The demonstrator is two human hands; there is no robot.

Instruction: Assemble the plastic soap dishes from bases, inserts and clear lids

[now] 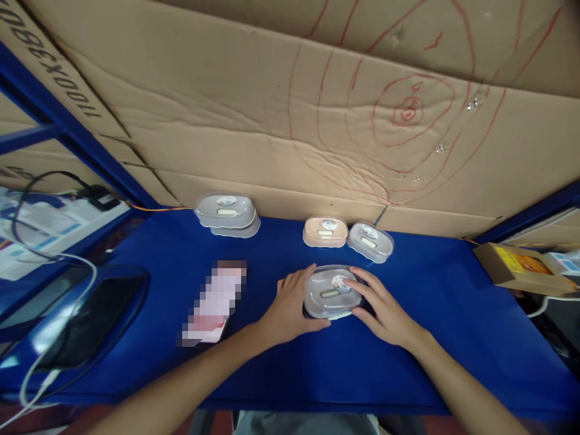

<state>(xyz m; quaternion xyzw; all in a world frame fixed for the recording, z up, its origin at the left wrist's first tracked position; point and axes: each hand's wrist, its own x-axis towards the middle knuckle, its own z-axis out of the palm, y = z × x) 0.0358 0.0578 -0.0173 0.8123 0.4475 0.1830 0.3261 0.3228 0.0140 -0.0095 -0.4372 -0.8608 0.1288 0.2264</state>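
My two-handed grip pinches a clear-lidded case (327,293) near the middle of the bench (272,374): left hand (290,304) wrapped along one side, right hand (383,309) on the other, a fingertip on top. Along the far edge I see a peach case (325,232), a gray case (369,243) just beside it, and stacked gray cases (225,212) toward the left corner.

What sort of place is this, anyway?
Probably an improvised workbench, perhaps in a workshop or storeroom: a blue tabletop backed by a cardboard panel marked with red rings, and several clear-topped cases.
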